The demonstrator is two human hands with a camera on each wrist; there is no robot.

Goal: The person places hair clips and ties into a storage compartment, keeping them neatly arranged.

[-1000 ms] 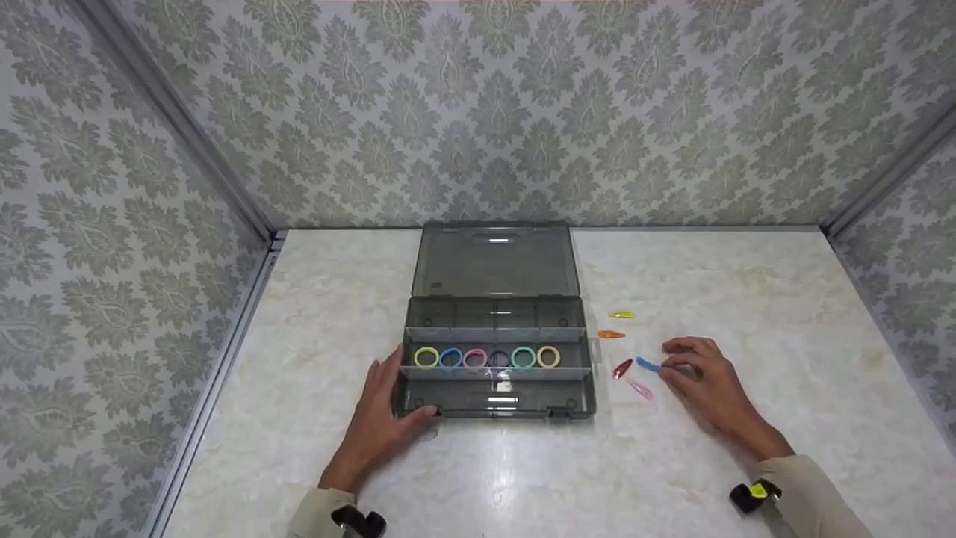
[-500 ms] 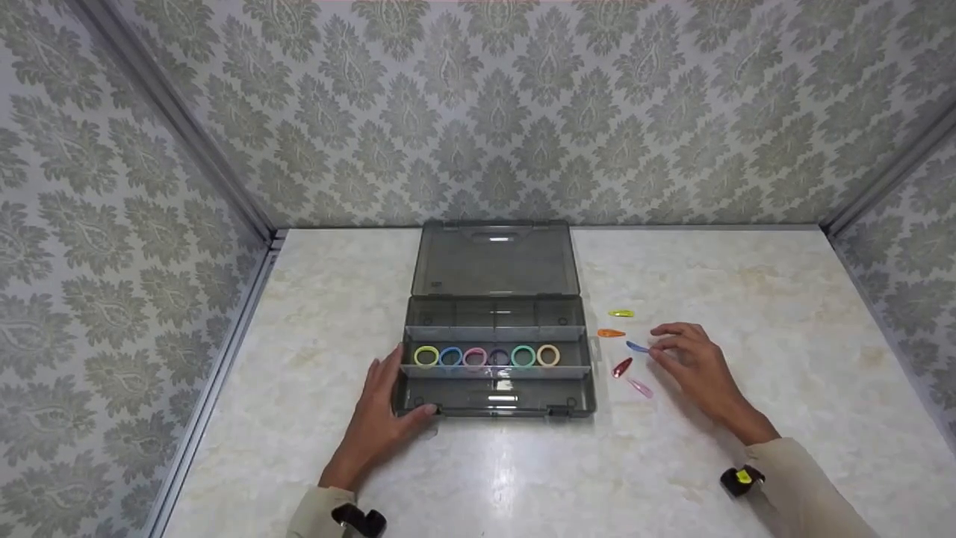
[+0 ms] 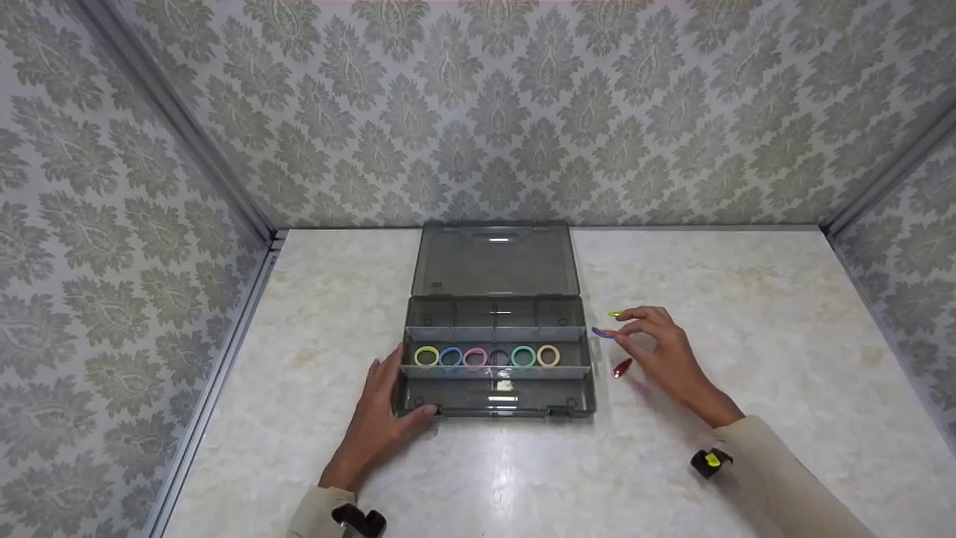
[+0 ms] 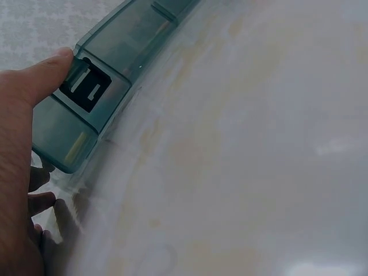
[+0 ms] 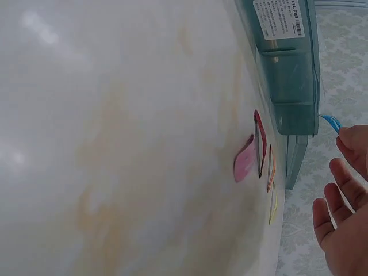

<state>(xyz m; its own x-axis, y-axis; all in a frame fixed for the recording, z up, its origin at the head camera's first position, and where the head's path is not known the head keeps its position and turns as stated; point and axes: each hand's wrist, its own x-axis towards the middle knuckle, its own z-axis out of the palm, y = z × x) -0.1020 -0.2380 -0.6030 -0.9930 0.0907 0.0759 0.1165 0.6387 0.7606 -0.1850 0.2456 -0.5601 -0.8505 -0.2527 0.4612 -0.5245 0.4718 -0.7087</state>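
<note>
A smoky, see-through storage box [image 3: 499,409] stands with its lid [image 3: 497,265] raised at the back. My left hand [image 3: 379,418] grips its front left corner, fingers along the side and thumb by the front latch [image 4: 86,85]. Between thumb and forefinger, my right hand [image 3: 661,355] pinches a blue snap hair clip [image 5: 331,122], just right of the box and off the table. Beneath that hand lie a red hair clip [image 3: 621,368], a pink one [image 5: 245,160], an orange one [image 5: 271,168] and a yellow one [image 3: 615,314], partly covered in the head view.
Several coloured hair ties [image 3: 523,357] sit in a row in the box's middle compartment, between two clear dividers [image 3: 497,371]. The marbled table [image 3: 747,284] meets patterned walls [image 3: 497,112] at the back and sides. A label [image 5: 280,18] is on the box's outside.
My right hand has lifted the blue hair clip from beside the red one and carried it left and away from me, over the orange clip. My left hand has stayed at the box.
</note>
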